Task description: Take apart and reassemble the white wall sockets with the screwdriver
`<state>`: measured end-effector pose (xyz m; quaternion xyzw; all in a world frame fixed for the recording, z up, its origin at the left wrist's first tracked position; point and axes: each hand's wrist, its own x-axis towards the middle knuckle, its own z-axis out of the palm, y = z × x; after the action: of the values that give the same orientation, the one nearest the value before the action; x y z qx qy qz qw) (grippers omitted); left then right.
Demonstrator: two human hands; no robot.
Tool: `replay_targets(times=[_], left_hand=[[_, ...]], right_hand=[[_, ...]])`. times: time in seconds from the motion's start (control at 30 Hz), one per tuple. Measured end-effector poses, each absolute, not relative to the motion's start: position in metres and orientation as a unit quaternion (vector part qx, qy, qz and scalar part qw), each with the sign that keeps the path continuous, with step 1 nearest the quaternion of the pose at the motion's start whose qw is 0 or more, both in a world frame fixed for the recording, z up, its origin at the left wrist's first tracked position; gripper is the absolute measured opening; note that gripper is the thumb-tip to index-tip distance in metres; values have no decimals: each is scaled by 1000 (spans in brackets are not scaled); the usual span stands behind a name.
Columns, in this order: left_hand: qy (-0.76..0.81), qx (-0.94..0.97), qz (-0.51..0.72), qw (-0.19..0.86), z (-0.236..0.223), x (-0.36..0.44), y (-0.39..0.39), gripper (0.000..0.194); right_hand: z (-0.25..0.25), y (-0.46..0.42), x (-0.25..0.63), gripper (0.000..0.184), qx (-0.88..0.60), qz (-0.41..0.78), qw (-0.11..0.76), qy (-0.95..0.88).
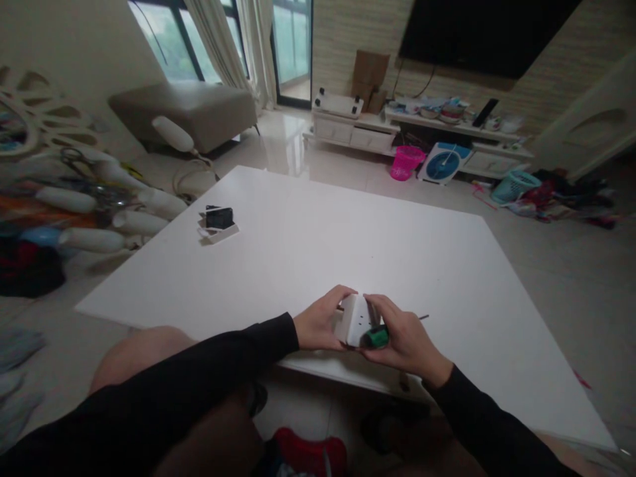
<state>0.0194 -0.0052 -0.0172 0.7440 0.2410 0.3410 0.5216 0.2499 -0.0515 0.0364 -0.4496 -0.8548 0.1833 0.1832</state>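
Note:
Near the front edge of the table, both hands are around a small white socket-like box [356, 320] with several dark holes in the face turned toward me. My left hand [320, 322] grips its left side, thumb and fingers closed. On the other side, my right hand [405, 334] holds a screwdriver [376, 337] in its palm. The green and black handle points at the box and the thin metal shaft sticks out past the hand to the right. The fingertips of this hand also touch the box's right edge.
The white table [318, 225] spreads out before me. At its left lie a black block [219, 217] and white pieces [224, 234]. A lamp-like fixture with white tubes [92, 240] stands left of the table. Beneath the front edge is a red object [311, 450].

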Motion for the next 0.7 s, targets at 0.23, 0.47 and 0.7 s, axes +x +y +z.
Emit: replay_targets(times=[0.23, 0.47, 0.7], left_hand=[[236, 753, 351, 504, -5, 12, -10, 85], [218, 781, 335, 479, 10, 3, -17, 86], [266, 787, 344, 437, 11, 2, -19, 93]], right_hand=[[37, -59, 242, 82, -460, 246, 205, -828], [47, -66, 234, 81, -461, 276, 243, -808], [42, -65, 229, 86, -460, 369, 264, -763]])
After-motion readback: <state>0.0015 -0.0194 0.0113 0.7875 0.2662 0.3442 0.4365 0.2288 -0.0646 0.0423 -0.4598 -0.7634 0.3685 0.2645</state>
